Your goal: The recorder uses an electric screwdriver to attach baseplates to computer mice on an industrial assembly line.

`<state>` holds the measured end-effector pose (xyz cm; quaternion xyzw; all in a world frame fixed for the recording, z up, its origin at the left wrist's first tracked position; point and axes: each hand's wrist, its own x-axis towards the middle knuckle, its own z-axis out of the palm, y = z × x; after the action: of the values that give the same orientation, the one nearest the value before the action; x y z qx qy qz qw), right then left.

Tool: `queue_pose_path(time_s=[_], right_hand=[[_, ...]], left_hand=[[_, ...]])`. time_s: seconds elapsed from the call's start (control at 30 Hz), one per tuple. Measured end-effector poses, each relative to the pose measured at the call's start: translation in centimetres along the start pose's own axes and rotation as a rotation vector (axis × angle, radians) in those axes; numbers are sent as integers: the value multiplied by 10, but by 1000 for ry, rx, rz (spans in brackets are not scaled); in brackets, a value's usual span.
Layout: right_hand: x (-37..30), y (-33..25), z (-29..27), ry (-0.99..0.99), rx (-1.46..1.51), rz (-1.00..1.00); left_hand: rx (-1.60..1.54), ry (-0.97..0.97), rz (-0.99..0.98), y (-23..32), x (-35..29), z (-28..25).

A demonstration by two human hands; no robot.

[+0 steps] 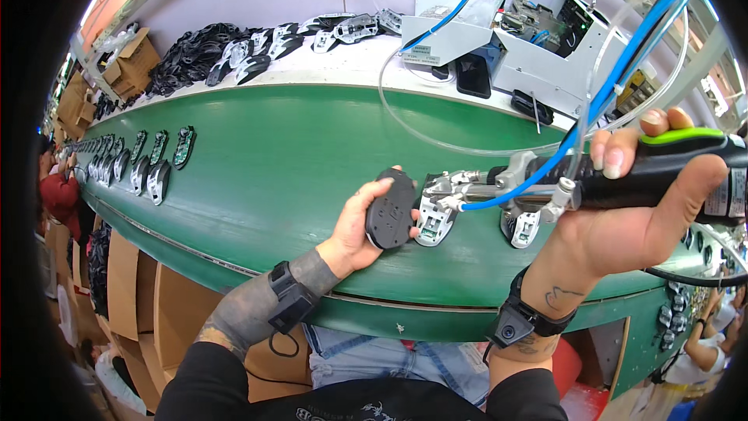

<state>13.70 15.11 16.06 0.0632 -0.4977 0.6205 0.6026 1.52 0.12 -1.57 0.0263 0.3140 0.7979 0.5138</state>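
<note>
My left hand (pixel 349 235) is wrapped round a black computer mouse (pixel 392 214), its underside facing up, above the green conveyor belt (pixel 296 187). My right hand (pixel 623 226) grips a black power screwdriver (pixel 604 187) with a bright green lever. Its silver metal head (pixel 467 189) points left, just right of the mouse, and a blue hose (pixel 538 185) runs to it. Below the head lies an open white mouse shell (pixel 434 224), partly covered by it. Another open white shell (pixel 524 230) sits further right on the belt, beneath the tool. The screwdriver's tip is hard to make out.
Several mouse shells and circuit boards (pixel 184 146) stand in rows on the belt at left. Dark parts (pixel 195 58) and mouse shells (pixel 280 40) are piled on the white shelf behind. A grey-white machine (pixel 538 58) and a phone (pixel 473 76) are at back right. People work at both ends.
</note>
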Motion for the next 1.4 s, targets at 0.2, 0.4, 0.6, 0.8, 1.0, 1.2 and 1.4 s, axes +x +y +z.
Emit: queue_pose_path(time_s=[0.2,0.4,0.6,0.8,1.0,1.2,1.4], right_hand=[[-1,0,1,18,32,26],[-3,12,3,-19,-11,14],[-5,16,6,-37,-18,31],[-3,15,6,-34,-29,23],[-2,-7,3,45,62,32],[-13,-3,15,-90,187,192],[-23,2,27,-36,136,226]], left_hand=[[-117,-58,-30,4,2,2],[-184,-190,-48,6,-6,11],[-196,-213,-67,5,-7,12],[-170,-245,-72,7,-7,11],[-3,97,92,15,9,-7],[-195,-77,129,16,8,-4],[-177,-57,135,17,7,3]])
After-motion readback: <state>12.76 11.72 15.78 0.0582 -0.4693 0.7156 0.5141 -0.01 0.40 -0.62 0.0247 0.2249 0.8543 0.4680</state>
